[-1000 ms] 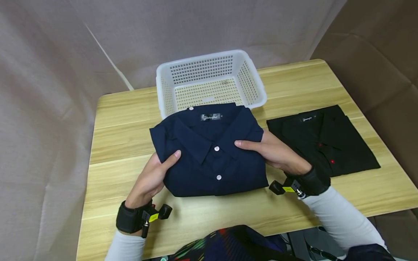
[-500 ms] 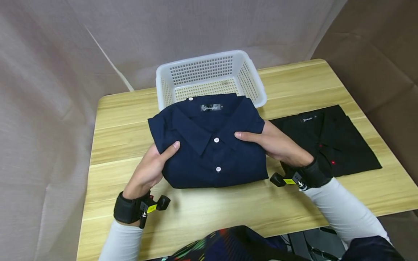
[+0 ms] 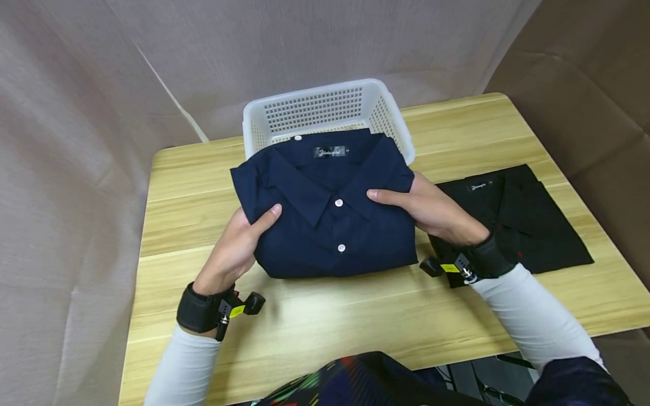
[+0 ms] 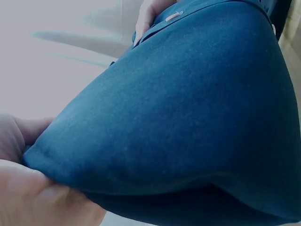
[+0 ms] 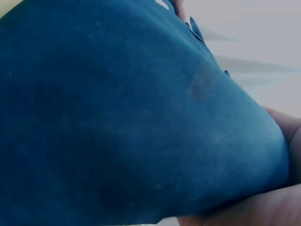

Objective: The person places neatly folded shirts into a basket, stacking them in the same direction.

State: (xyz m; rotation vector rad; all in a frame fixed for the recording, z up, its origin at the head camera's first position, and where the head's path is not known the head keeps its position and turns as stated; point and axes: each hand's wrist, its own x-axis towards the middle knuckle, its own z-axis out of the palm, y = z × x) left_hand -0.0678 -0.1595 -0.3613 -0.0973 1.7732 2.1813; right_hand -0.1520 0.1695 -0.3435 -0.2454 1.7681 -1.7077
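navy cotton-looking fabric makes up the folded button-up shirt (image 3: 299,248), which is held by its two sides between both hands above the wooden table (image 3: 183,197). its collar (image 3: 297,192) is turned toward the far side, with a dark label (image 3: 330,151) inside the neck and white buttons (image 3: 338,202) down the middle of the front. the left hand (image 3: 236,242) grips the left edge, thumb lying on top of the cloth and the other fingers hidden beneath; the right hand (image 3: 431,208) grips the right edge in the same way, its thumb pointing inward across the front. both wrist views show mostly blue cloth, with a hand at its edge.

just beyond, the collar end covers the near rim of a white perforated plastic basket (image 3: 315,93) from the head view; whether the two touch cannot be told. to the right, a folded black shirt (image 3: 538,231) lies flat on the table, partly behind the right forearm. black wrist straps (image 3: 200,309) carrying small devices circle both wrists, above pale grey sleeves (image 3: 183,366). a greyish curtain (image 3: 355,39) hangs behind the table, and brown cloth (image 3: 584,73) covers the right side.
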